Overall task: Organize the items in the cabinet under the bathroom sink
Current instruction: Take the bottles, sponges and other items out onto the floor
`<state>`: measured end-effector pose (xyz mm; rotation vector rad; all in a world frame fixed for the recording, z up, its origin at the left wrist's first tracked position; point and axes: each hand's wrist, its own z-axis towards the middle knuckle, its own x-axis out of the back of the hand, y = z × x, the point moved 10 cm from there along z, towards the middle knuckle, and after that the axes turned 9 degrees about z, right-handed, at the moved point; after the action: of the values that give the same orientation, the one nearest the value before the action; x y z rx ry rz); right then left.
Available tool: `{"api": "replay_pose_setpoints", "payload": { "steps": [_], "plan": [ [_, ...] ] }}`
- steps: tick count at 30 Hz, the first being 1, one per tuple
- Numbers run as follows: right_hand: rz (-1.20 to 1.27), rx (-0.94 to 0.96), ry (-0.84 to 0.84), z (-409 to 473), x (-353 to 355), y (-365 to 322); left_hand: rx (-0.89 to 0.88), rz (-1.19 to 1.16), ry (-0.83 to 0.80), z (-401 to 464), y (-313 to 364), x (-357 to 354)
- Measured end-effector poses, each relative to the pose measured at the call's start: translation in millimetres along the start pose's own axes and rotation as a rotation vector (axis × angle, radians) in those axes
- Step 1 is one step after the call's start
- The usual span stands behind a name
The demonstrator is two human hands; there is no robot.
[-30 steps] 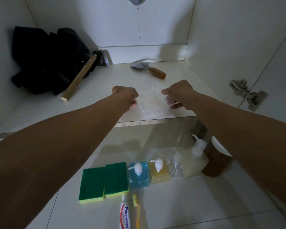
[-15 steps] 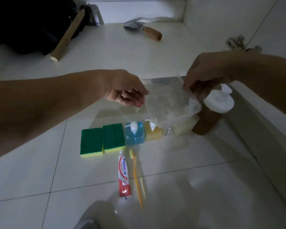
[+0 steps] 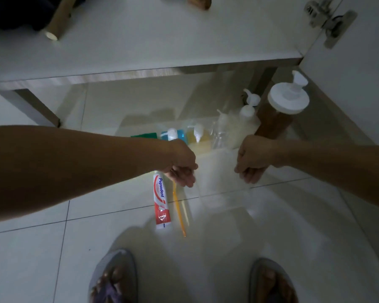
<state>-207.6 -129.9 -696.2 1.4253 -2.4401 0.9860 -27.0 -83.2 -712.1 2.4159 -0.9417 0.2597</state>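
A clear plastic container [image 3: 219, 178], blurred and nearly see-through, hangs low over the floor tiles between my two hands. My left hand [image 3: 182, 170] grips its left edge and my right hand [image 3: 251, 164] grips its right edge, fingers curled under. Behind it on the floor stand a blue pump bottle [image 3: 173, 134], a yellow pump bottle [image 3: 198, 137], a clear bottle [image 3: 221, 132], a pale pump bottle [image 3: 247, 119] and a brown bottle with a white lid [image 3: 278, 119]. A toothpaste tube [image 3: 161, 200] and an orange toothbrush [image 3: 179, 208] lie just below my left hand.
The white cabinet shelf [image 3: 162, 44] runs across the top, with a wooden handle [image 3: 58, 20], black cloth [image 3: 11, 12] and a wooden-handled tool [image 3: 200, 2] on it. A door hinge [image 3: 330, 20] sits top right. A green sponge [image 3: 144, 135] peeks over my left arm. My slippered feet [image 3: 114, 278] are below.
Both hands lifted the clear container off the cabinet shelf and brought it down and toward me, to just above the floor in front of the bottles. The view tilted downward.
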Motion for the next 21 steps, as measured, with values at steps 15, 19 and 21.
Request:
{"api": "replay_pose_setpoints", "payload": {
  "steps": [15,19,21],
  "plan": [
    [-0.06,-0.025,0.026,29,-24,23,0.04,-0.019,-0.076,18,-23,-33],
    [-0.161,0.033,0.064,18,1,-8,0.058,0.042,-0.096,8,-19,-17],
    [-0.168,0.062,0.065,10,14,-27,0.064,0.093,-0.094,2,-14,-6]
  ]
}}
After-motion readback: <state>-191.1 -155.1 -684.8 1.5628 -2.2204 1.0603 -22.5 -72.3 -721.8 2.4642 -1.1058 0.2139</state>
